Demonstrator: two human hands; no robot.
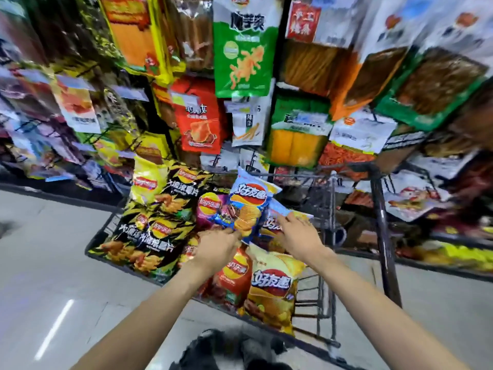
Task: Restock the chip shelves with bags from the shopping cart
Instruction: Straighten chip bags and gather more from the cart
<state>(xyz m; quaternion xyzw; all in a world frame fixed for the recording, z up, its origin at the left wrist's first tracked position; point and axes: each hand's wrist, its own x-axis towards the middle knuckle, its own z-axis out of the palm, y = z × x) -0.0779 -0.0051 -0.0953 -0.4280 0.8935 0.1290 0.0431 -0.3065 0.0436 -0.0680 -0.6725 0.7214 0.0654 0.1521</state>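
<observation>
Our left hand [217,245] pinches the blue chip bag [246,206] at its lower edge above the shopping cart [330,209]; our right hand [298,233], fingers extended, touches another. Judged light, crushable, slippery; hold the seams.

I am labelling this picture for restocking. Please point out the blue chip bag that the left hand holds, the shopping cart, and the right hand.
blue chip bag [246,202]: head view, on its printed front.
shopping cart [384,222]: head view, on its dark upright frame bar.
right hand [298,233]: head view, on the back of the hand.
</observation>
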